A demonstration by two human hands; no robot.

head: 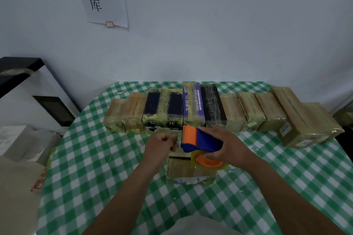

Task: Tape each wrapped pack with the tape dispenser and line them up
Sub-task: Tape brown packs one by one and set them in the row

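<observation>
A long row of taped packs (219,109) already stands along the far side of the checked table (95,158). One pack (188,171) sits before me, unfinished I judge. My right hand (227,146) clamps the tape dispenser (198,142) above it; my left hand (162,144) pinches closed beside the roller, probably on tape.

1. A single head-worn view looks forward and down from the near edge of the table (286,187).
2. It faces the wall (210,25) behind the table's far edge.
3. It sits close: both forearms enter from the bottom of the frame.
</observation>
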